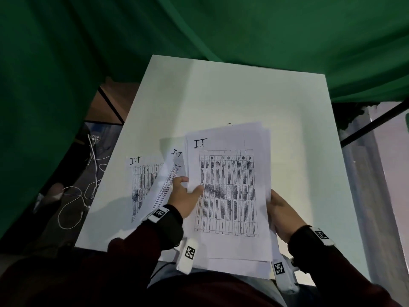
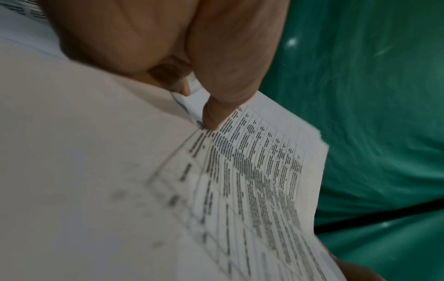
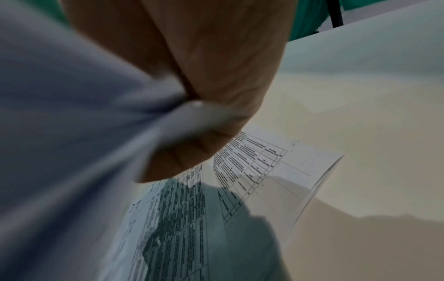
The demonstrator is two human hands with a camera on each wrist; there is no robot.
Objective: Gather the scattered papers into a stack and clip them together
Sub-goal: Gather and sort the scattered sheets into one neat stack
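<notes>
1. Both hands are up over the near edge of the white desk (image 1: 221, 94), forearms in dark red sleeves (image 1: 137, 247) coming in from below, each wrist banded with a black strap and a white block printed with a square marker.
2. The left hand (image 1: 184, 197) sits at the left edge of the stack of papers (image 1: 230, 191): thumb laid across the printed top page, fingers tucked behind. So the left grip is pinching the stack; the left wrist view shows the thumb (image 2: 216, 114) pressed onto the table print.
3. The right hand (image 1: 281, 209) has the stack's right edge, fingers wrapped under it and the palm turned toward the sheets. The right wrist view shows that hand (image 3: 192, 95) with paper bunched in its grip, clenched on the stack.
4. The stack is held between both hands, lifted and tilted toward the person, its bottom edge hanging past the desk's near edge. The edges are uneven, with several sheets fanned out at top and bottom.
5. The top page carries a handwritten "I.T" at upper left and a dense black grid of text below.
6. Two loose sheets are left of the stack: one sheet (image 1: 141, 185) lying flat on the desk with the same "I.T" heading, and a second sheet (image 1: 170, 173) tilted, overlapping it, just beside the left fingers.
7. A small paper clip (image 1: 230, 124) lies on the desk just past the stack's top edge.
8. Green cloth (image 1: 199, 25) hangs behind the desk; white cables (image 1: 88, 173) are on the floor to the left.
</notes>
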